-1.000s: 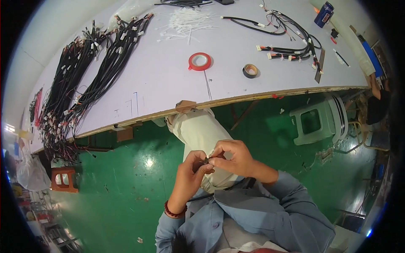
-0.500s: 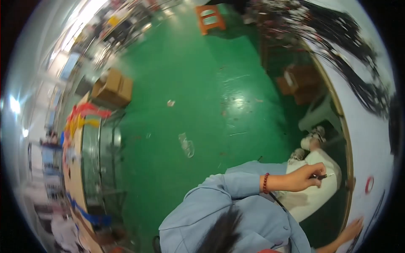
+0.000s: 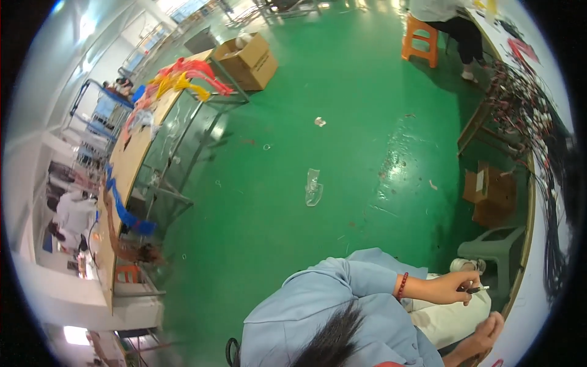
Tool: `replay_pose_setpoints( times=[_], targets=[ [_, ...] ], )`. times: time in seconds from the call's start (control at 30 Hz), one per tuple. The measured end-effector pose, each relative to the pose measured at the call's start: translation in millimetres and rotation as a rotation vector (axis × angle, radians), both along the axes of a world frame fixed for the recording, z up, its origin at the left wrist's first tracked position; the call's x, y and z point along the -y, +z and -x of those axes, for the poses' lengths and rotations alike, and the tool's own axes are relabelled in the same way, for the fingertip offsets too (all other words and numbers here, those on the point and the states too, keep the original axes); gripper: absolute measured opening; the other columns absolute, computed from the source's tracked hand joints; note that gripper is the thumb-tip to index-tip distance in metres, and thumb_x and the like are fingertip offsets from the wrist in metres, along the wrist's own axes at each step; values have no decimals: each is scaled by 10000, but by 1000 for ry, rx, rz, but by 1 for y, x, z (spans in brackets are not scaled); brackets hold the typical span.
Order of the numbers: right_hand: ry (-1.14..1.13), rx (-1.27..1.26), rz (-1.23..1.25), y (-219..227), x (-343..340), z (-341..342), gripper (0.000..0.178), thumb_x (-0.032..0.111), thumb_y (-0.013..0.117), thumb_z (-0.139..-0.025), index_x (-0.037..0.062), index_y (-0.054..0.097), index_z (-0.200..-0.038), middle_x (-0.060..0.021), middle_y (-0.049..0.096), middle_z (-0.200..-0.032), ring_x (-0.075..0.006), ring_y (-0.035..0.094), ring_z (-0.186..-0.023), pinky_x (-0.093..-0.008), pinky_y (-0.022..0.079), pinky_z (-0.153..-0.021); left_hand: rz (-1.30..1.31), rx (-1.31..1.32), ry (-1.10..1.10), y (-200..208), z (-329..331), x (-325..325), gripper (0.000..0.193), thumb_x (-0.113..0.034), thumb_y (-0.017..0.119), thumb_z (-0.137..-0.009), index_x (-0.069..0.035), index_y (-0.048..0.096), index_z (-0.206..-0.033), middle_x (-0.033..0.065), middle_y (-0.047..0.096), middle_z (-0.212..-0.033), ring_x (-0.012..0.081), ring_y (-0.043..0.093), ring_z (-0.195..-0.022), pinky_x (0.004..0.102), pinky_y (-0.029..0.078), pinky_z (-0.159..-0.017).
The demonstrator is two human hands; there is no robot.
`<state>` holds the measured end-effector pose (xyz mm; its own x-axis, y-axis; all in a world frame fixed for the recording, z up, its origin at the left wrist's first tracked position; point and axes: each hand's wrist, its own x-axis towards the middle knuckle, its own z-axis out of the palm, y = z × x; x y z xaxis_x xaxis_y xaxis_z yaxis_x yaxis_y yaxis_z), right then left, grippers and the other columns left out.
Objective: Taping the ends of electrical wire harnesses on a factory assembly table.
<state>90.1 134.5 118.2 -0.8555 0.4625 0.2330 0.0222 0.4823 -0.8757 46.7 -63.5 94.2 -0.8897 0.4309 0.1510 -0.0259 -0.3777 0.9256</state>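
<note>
My left hand [image 3: 455, 287], with a dark red bead bracelet at its wrist, is closed around a short black stick-like thing with a pale tip [image 3: 476, 289]. I cannot make out its exact kind. It is held above my pale trousers [image 3: 449, 321]. Lower down, my right hand [image 3: 487, 332] is beside the table edge, its fingers loosely bent and nothing visible in them. The white tabletop [image 3: 538, 269] runs along the right side, with bundles of black cables [image 3: 553, 244] on it.
A grey-green stool [image 3: 494, 248] and a cardboard box [image 3: 492, 194] stand under the right table. Farther off, a person sits by an orange stool [image 3: 420, 43]. At left, a long table [image 3: 137, 159] carries red, yellow and blue strips. Clear plastic [image 3: 313, 188] lies on the green floor.
The view has swung, so the left table and the people beyond show more. My right hand has come off the white tabletop to its edge. My left hand still holds the black thing.
</note>
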Motion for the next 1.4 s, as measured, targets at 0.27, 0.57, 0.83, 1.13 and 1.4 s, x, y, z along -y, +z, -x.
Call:
replay_pose_setpoints(
  times=[0.27,0.57,0.83,1.13,1.4],
  targets=[
    [293,9,161,-7,63,-4,120,108,473,-909,30,548,-859,45,436,-728,-17,308,-574,-189,206,-480,-37,-11,46,-2,-9,3,227,-101,595,-822,-39,377,-823,10,404,-684,91,388,-639,268,341,-550],
    [81,134,419,-3,68,-17,399,324,395,-956,38,484,-1219,28,490,-790,-39,405,-643,-175,228,-505,-15,10,-58,4,-8,-1,392,-95,739,-663,-51,388,-832,2,451,-712,96,436,-695,269,375,-628],
    [310,6,80,-17,71,9,783,669,281,-883,41,315,-1348,-20,489,-814,-131,489,-761,-216,333,-612,-59,196,-30,-18,11,4,408,-19,749,-613,-48,435,-872,11,571,-793,83,523,-761,250,411,-656],
    [387,182,184,-17,65,16,483,359,433,-940,-21,368,-1230,-94,418,-959,-175,408,-860,-306,374,-810,52,210,36,-17,24,11,315,-38,718,-720,-45,420,-821,-5,516,-744,44,492,-741,217,412,-638],
    [308,200,572,-23,64,2,334,86,517,-767,23,439,-1086,-63,469,-995,-142,481,-938,-265,429,-765,258,224,2,-11,29,17,247,-5,681,-777,-52,482,-915,26,609,-864,58,559,-785,198,459,-670]
  ],
)
